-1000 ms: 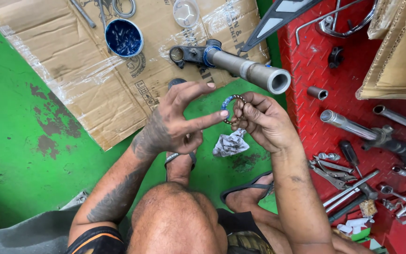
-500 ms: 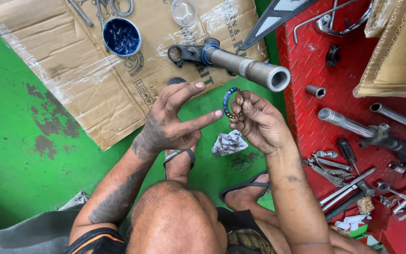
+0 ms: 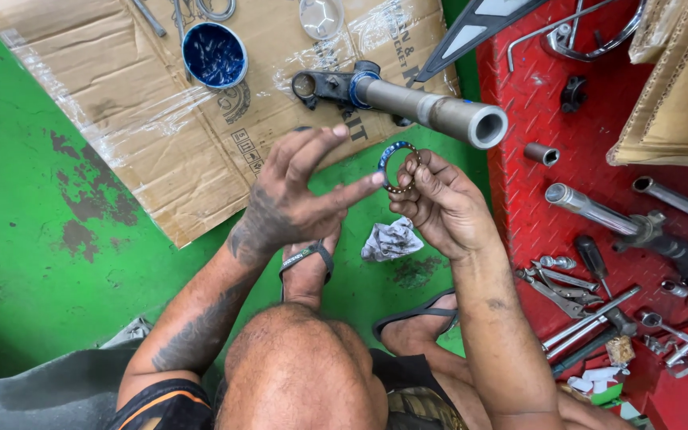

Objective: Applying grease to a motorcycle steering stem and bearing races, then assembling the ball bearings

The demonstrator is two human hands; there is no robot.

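The right hand pinches a ring-shaped bearing cage, blue-smeared with small balls around its rim, between thumb and fingertips, holding it upright just below the open end of the grey steel tube. The left hand is open, fingers spread, its index fingertip touching the ring's left edge; it grips nothing.

The tube lies across a flattened cardboard sheet on the green floor, with a dark bracket at its far end. Left of the tube, on the cardboard, sits a round tin of blue grease. Below the tube, near the person's sandalled foot, lies a crumpled white rag. Right of the tube, a red checker-plate surface carries loose wrenches, a screwdriver and metal shafts.
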